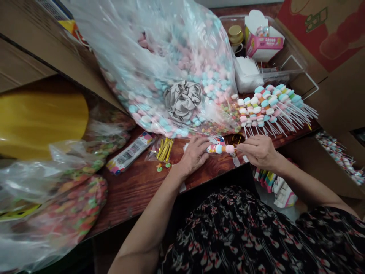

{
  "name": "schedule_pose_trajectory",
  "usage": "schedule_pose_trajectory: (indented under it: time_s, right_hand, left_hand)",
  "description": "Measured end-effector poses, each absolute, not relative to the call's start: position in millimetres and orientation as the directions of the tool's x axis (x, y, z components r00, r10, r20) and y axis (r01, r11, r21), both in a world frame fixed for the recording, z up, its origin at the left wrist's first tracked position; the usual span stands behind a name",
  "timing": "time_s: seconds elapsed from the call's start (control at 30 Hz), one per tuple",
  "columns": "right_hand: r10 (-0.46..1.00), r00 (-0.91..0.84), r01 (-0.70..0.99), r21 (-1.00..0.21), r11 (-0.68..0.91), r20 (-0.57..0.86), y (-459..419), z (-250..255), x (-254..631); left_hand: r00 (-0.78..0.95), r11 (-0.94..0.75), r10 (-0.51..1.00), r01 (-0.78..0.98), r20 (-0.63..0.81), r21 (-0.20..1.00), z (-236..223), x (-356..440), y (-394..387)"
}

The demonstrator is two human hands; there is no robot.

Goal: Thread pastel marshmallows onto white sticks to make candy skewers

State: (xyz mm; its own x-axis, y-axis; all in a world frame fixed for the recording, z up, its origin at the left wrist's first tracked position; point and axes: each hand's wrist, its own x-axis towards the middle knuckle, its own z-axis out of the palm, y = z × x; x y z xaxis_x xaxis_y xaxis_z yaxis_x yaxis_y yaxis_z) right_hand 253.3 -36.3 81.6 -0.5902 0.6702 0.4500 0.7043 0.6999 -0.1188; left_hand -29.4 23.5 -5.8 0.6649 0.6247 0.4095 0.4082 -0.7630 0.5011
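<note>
Between my hands lies a marshmallow skewer [219, 149] with pink, blue and orange pieces, level just above the table's front edge. My right hand [261, 151] is closed in a pinch on its white stick at the right end. At the other end, my left hand [196, 153] curls its fingers over the skewer, partly hiding the pieces there. Just beyond the fingers is a printed wrapper [218, 140], partly covered. A bundle of gold twist ties [164, 149] and a couple of small green-and-orange candies [159, 167] lie left of my left hand.
A large clear bag of marshmallows [171, 64] fills the back, with crumpled grey material [184, 99] on it. Finished skewers [270, 104] are piled at right, before a clear plastic bin [296, 70]. Candy bags [76, 205] and a stack of printed wrappers [129, 154] lie left.
</note>
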Motion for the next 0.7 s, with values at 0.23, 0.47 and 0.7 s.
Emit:
schedule_pose_trajectory:
  time_s: [0.23, 0.47, 0.7]
  right_hand:
    - [0.561, -0.652, 0.632, -0.044, 0.774, 0.510, -32.6, 81.7, 250.1]
    - [0.461, -0.748, 0.528, 0.007, 0.849, 0.477, -26.5, 83.8, 236.8]
    - [0.398, -0.839, 0.424, -0.013, 0.906, 0.371, -26.8, 81.9, 213.0]
  left_hand:
    - [0.749, -0.662, 0.632, 0.387, 0.200, 0.642, 23.7, -20.2, 8.9]
    - [0.733, -0.465, 0.679, 0.382, 0.044, 0.799, 46.1, 2.6, -15.5]
    - [0.617, -0.311, 0.787, 0.410, -0.009, 0.857, 39.1, 16.4, -22.1]
